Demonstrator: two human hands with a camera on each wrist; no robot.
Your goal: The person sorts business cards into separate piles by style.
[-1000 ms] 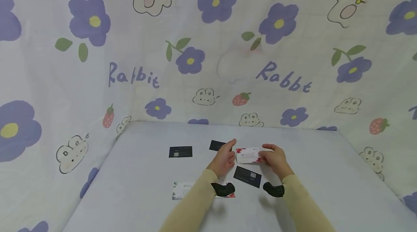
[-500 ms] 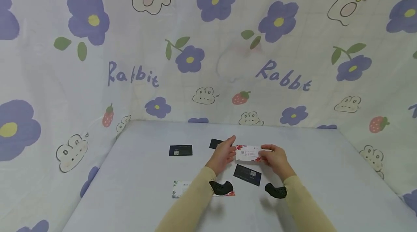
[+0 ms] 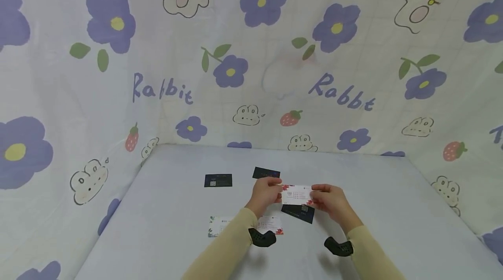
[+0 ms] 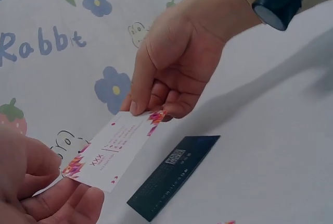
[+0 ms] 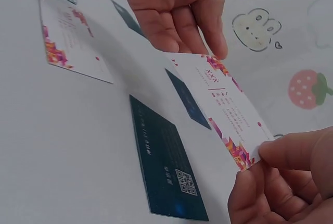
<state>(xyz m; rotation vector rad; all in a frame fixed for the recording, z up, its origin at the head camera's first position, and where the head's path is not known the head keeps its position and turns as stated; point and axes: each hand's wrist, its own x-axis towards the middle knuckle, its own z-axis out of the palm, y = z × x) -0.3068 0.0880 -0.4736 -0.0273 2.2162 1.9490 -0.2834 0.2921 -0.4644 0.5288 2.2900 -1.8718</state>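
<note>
Pinching a printed white card [image 3: 297,195] at both ends: with the left hand [image 3: 265,195] at its left edge, with the right hand [image 3: 331,201] at its right edge, thumb against fingers on either side. Gripping narrowly in both cases, with only the thin card in between. Holding it raised off the tabletop [image 3: 157,227], spanning the gap between the hands, printed side toward the head camera. Can make out red corner decoration, "XXX" and lines of text too small to read.

Just below the held card in the head view, can see a lower black card [image 3: 297,214], lying flat and askew, with a pale square code, covered along part of its top edge. Beyond the left hand, can see a far black card [image 3: 266,172], overlapped at its bottom edge by that hand. Well to the left, can see a left black card [image 3: 218,180], lying nearly straight, also bearing a square code.

Nearer the body, can see a green-cornered white card [image 3: 218,226] and a red-cornered white card [image 3: 272,223], both partly hidden by the cream left sleeve [image 3: 222,247]. Behind the tabletop, can see a white backdrop [image 3: 251,92] printed with purple flowers, rabbits and strawberries.
</note>
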